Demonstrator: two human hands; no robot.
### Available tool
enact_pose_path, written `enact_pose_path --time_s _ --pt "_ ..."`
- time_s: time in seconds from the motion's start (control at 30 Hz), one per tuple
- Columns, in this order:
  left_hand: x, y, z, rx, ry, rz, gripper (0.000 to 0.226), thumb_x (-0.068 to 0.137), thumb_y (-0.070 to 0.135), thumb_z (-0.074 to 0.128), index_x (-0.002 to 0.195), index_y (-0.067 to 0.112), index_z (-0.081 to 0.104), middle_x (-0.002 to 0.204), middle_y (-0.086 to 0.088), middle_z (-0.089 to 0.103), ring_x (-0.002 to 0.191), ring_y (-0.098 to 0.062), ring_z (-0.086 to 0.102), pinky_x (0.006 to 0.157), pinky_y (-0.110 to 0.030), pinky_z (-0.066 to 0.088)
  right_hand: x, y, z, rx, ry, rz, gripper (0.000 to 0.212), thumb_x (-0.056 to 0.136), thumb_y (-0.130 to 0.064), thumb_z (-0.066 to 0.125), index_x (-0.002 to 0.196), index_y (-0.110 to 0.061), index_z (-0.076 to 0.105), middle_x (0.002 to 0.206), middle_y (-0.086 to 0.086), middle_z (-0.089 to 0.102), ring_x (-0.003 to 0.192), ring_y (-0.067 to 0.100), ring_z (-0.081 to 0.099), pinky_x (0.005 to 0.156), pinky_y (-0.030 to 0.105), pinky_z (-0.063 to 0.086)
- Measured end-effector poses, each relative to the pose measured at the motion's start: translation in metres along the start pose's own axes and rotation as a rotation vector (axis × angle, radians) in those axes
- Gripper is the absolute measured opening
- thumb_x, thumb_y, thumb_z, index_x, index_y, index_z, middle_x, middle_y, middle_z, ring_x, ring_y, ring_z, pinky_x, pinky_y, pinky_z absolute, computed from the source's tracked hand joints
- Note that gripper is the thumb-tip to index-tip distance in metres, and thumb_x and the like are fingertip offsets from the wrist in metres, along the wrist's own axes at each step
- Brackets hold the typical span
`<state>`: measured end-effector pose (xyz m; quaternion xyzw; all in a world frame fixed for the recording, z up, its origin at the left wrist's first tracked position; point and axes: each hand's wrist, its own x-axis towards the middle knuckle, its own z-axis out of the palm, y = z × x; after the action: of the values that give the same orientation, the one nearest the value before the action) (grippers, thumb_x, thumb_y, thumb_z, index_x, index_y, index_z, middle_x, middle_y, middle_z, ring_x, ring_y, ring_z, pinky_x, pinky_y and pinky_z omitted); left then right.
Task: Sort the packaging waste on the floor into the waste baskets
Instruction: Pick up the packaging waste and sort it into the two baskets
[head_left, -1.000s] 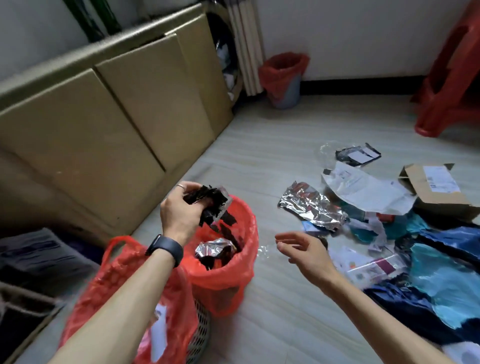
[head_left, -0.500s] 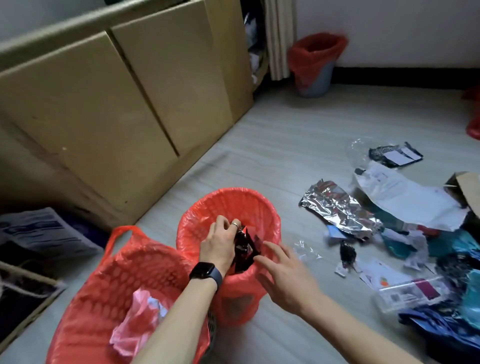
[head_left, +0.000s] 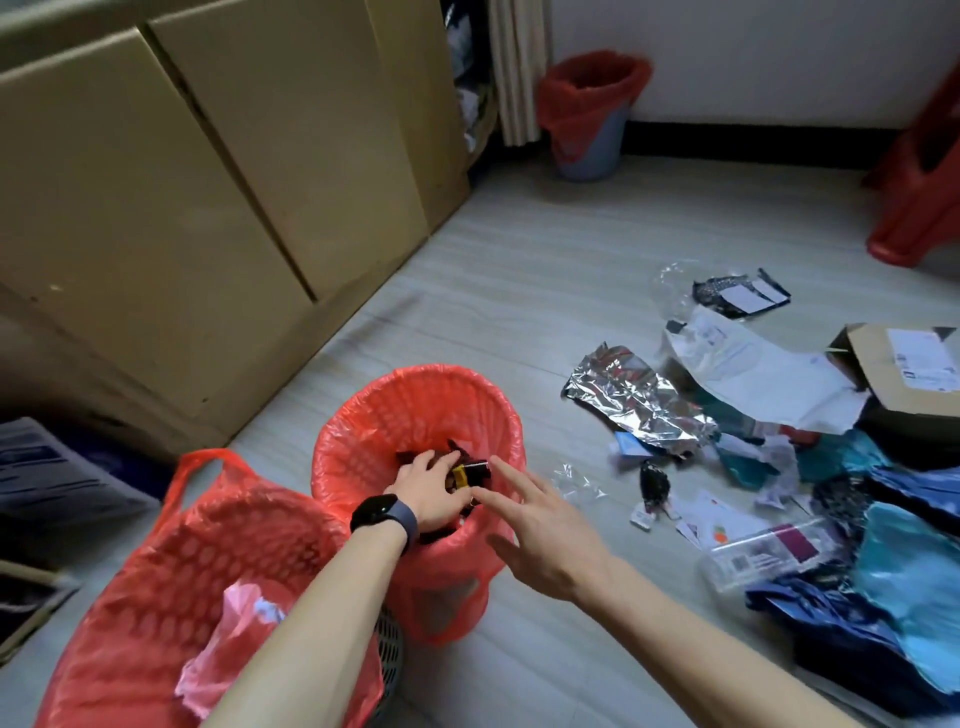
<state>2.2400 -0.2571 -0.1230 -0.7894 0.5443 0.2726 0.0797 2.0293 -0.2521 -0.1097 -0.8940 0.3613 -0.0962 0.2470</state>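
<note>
My left hand (head_left: 427, 488) is down inside the middle waste basket (head_left: 363, 415), lined with a red bag, and grips dark wrappers (head_left: 467, 473) with a yellow patch. My right hand (head_left: 540, 525) hovers open over the basket's near right rim, fingers spread toward the wrappers. A second red-lined basket (head_left: 156, 582) at the near left holds pink plastic (head_left: 234, 618). On the floor to the right lie a silver foil bag (head_left: 634, 400), a white mailer (head_left: 753, 369), a cardboard box (head_left: 904, 364), a small black wrapper (head_left: 654, 486) and blue and teal bags (head_left: 909, 582).
Large cardboard panels (head_left: 208, 208) lean along the left. A blue bin with a red liner (head_left: 592, 109) stands against the far wall. A red plastic stool (head_left: 924, 182) is at the far right. Dark fabric (head_left: 52, 478) lies at the left edge.
My left hand carried the dark wrappers from above the basket down into it. My right hand came across from the floor side to the basket's rim.
</note>
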Motion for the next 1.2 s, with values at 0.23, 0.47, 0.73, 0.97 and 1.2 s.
enact_pose_path --time_s 0.23,0.47,0.73,0.97,1.2 --pt "-0.031 0.028 -0.056 -0.032 0.212 0.155 0.056 0.08 0.045 0.044 0.131 0.025 0.057 0.135 -0.007 0.055 0.128 -0.026 0.048 0.11 -0.038 0.037 -0.059 0.019 -0.035 0.172 0.237 0.119 0.045 0.094 -0.04 0.058 0.137 -0.039 0.049 0.157 -0.009 0.034 0.139 0.015 0.039 0.112 0.028 0.034" --pt "-0.078 0.15 -0.023 -0.026 0.254 0.503 0.037 0.092 0.024 0.051 0.129 0.02 0.057 0.131 -0.005 0.056 0.125 -0.022 0.049 0.109 -0.035 0.036 -0.2 0.072 -0.052 0.217 0.372 0.463 0.041 0.091 -0.044 0.063 0.128 -0.027 0.062 0.14 -0.007 0.054 0.13 0.01 0.048 0.11 0.031 0.04" --pt "-0.118 0.285 0.135 0.127 -0.082 0.68 0.032 0.093 0.028 0.05 0.123 0.025 0.061 0.13 -0.003 0.055 0.117 -0.027 0.053 0.097 -0.039 0.047 -0.4 0.138 -0.03 0.162 0.379 0.919 0.035 0.091 -0.037 0.064 0.123 -0.023 0.062 0.127 -0.003 0.062 0.117 0.02 0.056 0.098 0.031 0.042" --pt "-0.158 0.295 0.27 0.152 -0.381 0.568 0.04 0.093 0.026 0.049 0.132 0.022 0.053 0.139 -0.007 0.047 0.123 -0.027 0.05 0.104 -0.034 0.041 -0.487 0.162 0.011 0.219 0.204 1.303 0.047 0.092 -0.036 0.058 0.135 -0.019 0.052 0.139 0.002 0.056 0.127 0.027 0.048 0.106 0.037 0.039" --pt "-0.153 0.263 0.299 0.362 -0.47 0.44 0.063 0.095 0.022 0.043 0.154 0.027 0.023 0.164 -0.004 0.006 0.146 -0.03 0.025 0.117 -0.043 0.029 -0.472 0.162 0.051 0.35 -0.09 1.447 0.085 0.078 -0.053 0.073 0.143 -0.017 0.031 0.142 0.013 0.04 0.127 0.035 0.048 0.102 0.04 0.041"
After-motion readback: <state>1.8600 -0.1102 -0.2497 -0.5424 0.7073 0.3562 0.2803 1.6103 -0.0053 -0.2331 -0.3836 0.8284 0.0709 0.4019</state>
